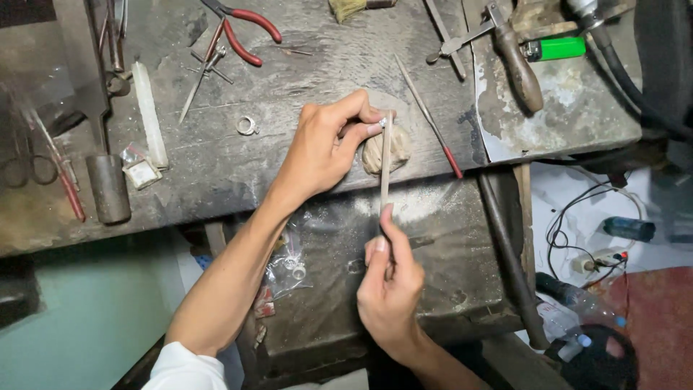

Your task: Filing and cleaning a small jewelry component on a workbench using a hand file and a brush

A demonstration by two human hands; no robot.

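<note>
My left hand (325, 148) rests on a dark, worn workbench (303, 79) and pinches a small silver ring (382, 124) between thumb and forefinger, braced against a worn wooden peg (397, 149) at the bench edge. My right hand (390, 282), lower down, grips the near end of a long thin file (385, 162). The file points away from me and its far end lies against the ring.
A second silver ring (247, 126) lies on the bench left of my hand. Red-handled pliers (242, 29), tweezers, a white stick (149, 114), a metal cylinder (108, 188), a red-tipped needle file (429, 119), a wooden-handled tool (516, 61) and a green lighter (556, 48) lie around. A metal tray (440, 238) sits below the edge.
</note>
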